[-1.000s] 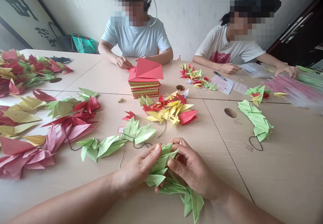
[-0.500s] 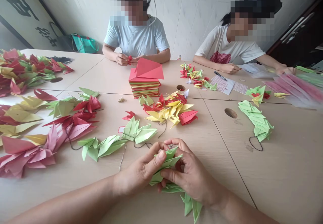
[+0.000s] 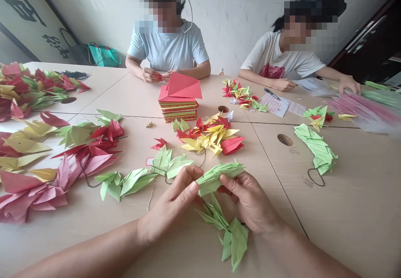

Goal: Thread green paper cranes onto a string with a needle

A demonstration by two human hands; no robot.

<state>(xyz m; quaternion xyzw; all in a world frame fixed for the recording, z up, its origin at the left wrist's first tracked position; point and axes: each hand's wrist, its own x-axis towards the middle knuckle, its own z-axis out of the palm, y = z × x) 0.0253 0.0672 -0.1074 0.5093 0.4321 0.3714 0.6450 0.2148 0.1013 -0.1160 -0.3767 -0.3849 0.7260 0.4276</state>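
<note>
Between my two hands is a tight stack of folded light-green paper cranes, gripped from both sides. My left hand is closed at the stack's left end, thumb on top. On the right end, my right hand pinches it, its thumb over the folds and other fingers partly hidden behind. A black cord runs below the stack toward more green cranes, which hang loose by my right wrist. Left of my hands lies another strung row of green cranes.
Red and yellow cranes lie ahead, before a stack of coloured paper. Piles of cranes cover the left side. A green strung bundle rests at right near a table hole. Two people sit opposite, both handling things.
The green stack has turned from steeply slanted to nearly level and risen slightly. My hands have moved apart to its ends. The right-hand co-worker's hand has shifted above the plastic bags.
</note>
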